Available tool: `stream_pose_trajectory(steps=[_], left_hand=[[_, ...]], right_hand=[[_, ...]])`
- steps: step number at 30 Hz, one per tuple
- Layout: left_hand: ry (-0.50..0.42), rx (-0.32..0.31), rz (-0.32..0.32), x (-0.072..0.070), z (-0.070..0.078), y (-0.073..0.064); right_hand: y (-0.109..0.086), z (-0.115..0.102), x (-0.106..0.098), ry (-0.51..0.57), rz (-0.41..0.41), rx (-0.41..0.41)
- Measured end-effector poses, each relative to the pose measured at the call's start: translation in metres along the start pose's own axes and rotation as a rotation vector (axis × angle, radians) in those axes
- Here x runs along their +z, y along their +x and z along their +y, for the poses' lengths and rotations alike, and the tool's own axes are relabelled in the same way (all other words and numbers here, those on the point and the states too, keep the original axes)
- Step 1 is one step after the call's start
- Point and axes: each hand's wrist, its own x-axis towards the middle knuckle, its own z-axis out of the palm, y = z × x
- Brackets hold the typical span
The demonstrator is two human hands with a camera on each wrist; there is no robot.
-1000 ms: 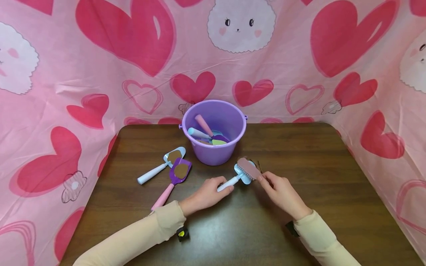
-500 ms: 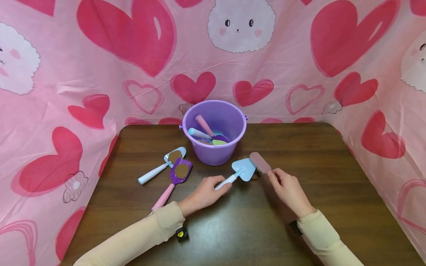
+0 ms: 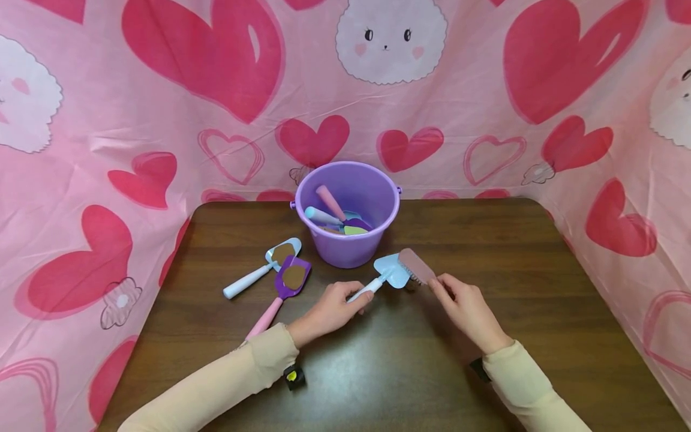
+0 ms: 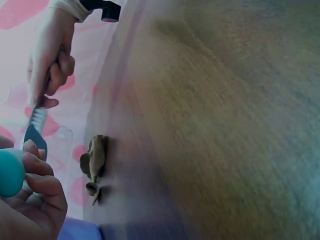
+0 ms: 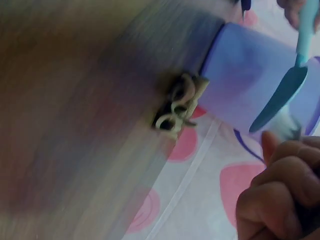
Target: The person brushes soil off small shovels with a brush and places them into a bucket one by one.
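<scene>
In the head view my left hand (image 3: 335,305) grips the pale handle of a light-blue toy shovel (image 3: 390,269), its blade raised above the table. My right hand (image 3: 469,306) pinches one end of a dusty-pink brush (image 3: 415,264). The brush's bristles lie against the right edge of the shovel's blade. Below them, on the table, sits a curled brown clump (image 4: 96,159), clear in the left wrist view; the blade largely covers it in the head view. The right wrist view catches the shovel blade (image 5: 282,95) side-on, with the bristles blurred.
A purple bucket (image 3: 348,249) holding several toy tools stands behind the hands. Left of it lie a light-blue shovel (image 3: 245,282) and a purple shovel with a pink handle (image 3: 294,282), both with brown patches on their blades. Heart-printed cloth (image 3: 469,96) surrounds the table (image 3: 367,384).
The brush has swept right off the shovel's blade, then come slightly back left onto its edge. Dark strands seen around the brush earlier no longer show there. The left hand shifts only slightly.
</scene>
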Motion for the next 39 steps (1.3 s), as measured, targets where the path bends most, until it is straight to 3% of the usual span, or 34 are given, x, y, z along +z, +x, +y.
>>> stream_pose_trajectory(steps=[4, 11, 19, 27, 33, 39], left_hand=[[-0.02, 0.001, -0.027, -0.004, 0.0, -0.002], [-0.018, -0.001, -0.035, -0.005, -0.001, -0.003], [-0.005, 0.033, -0.03, -0.007, 0.002, -0.007], [0.058, 0.039, -0.015, -0.008, 0.007, -0.009], [0.121, 0.116, -0.001, -0.018, 0.027, -0.014], [0.17, 0.15, 0.014, -0.049, 0.063, -0.019]], right_hand=[[0.002, 0.001, -0.003, -0.031, 0.014, 0.045], [0.001, -0.004, -0.001, 0.041, -0.042, -0.071], [0.0, 0.002, -0.002, -0.006, -0.01, 0.121], [-0.006, 0.005, -0.005, 0.0, 0.063, 0.124], [-0.009, 0.011, -0.007, -0.004, 0.086, 0.145], [-0.011, 0.01, -0.008, 0.006, 0.053, 0.167]])
